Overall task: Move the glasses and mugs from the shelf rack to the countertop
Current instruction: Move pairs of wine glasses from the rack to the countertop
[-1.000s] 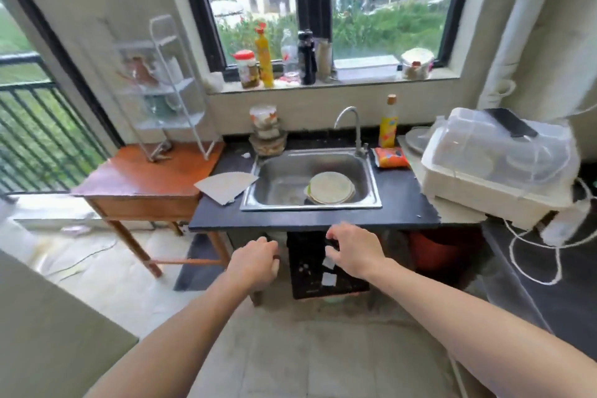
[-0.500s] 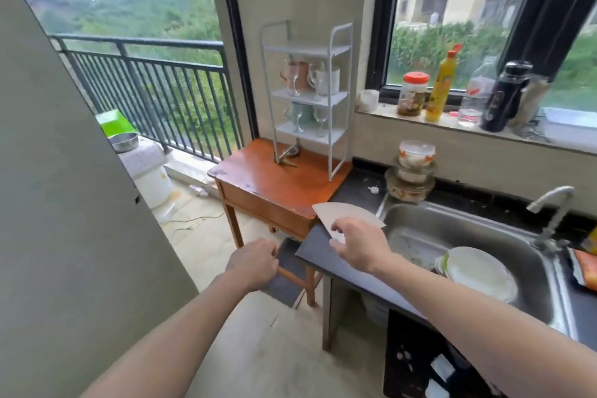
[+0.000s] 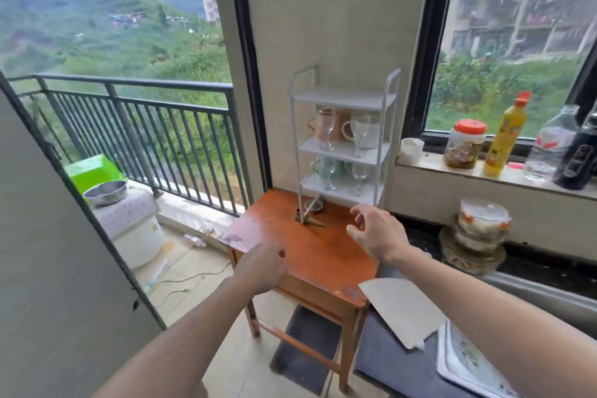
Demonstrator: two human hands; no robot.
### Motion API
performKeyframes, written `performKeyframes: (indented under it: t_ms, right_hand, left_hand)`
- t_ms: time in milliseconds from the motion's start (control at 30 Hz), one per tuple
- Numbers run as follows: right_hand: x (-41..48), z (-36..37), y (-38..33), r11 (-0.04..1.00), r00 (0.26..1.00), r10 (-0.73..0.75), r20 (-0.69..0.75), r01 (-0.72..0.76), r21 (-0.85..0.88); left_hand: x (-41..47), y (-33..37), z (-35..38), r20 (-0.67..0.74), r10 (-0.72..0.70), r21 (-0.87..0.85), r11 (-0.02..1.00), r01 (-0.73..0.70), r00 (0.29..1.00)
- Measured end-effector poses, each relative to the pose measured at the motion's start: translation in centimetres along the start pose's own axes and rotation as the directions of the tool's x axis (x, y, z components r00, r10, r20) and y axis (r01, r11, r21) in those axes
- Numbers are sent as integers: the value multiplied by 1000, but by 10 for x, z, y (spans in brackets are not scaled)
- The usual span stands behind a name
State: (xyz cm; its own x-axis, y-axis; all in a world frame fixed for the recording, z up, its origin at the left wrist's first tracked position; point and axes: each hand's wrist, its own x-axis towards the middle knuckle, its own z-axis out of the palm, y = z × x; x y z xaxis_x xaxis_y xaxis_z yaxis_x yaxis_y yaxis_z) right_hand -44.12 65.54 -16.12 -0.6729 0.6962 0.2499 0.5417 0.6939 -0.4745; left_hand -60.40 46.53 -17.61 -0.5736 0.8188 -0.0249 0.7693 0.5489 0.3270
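Observation:
A white three-tier shelf rack [image 3: 342, 97] stands at the back of a wooden side table [image 3: 310, 245]. Its middle tier holds a stemmed glass [image 3: 325, 129] in front of a pink mug [image 3: 342, 126], and a second stemmed glass [image 3: 360, 132] before a white mug [image 3: 371, 136]. The bottom tier has a green mug [image 3: 334, 165] and two more stemmed glasses [image 3: 359, 176]. My right hand [image 3: 376, 231] hovers over the table just below the rack, fingers spread, holding nothing. My left hand [image 3: 261, 265] hangs at the table's front left edge, loosely curled and empty. The dark countertop [image 3: 387, 365] lies at lower right.
A paper sheet [image 3: 400, 310] lies on the countertop's left end, beside a white tray [image 3: 465, 362]. Stacked lidded bowls [image 3: 478, 236] sit against the wall. Jars and bottles [image 3: 505, 136] line the window sill. A balcony railing [image 3: 145, 126] is on the left.
My view has swung left and closer to the rack. My right hand has left the countertop edge and risen over the wooden table toward the rack; my left hand has come up to the table.

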Motion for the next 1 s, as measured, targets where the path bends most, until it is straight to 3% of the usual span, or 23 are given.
performKeyframes:
  t_ms: [267, 433, 767, 1000]
  right_hand:
    - [115, 23, 20, 983, 987, 135, -91, -122, 140]
    - [195, 35, 38, 910, 939, 305, -162, -236, 342]
    - [277, 50, 60, 748, 844, 513, -157, -350, 564]
    - [312, 56, 59, 610, 764, 618, -183, -320, 725]
  left_hand:
    - [129, 2, -14, -38, 100, -91, 990, -103, 994]
    - [225, 15, -28, -45, 101, -188, 976, -108, 994]
    - [372, 44, -43, -126, 70, -535, 835, -127, 990]
    - [437, 49, -42, -43, 216, -689, 701, -185, 975]
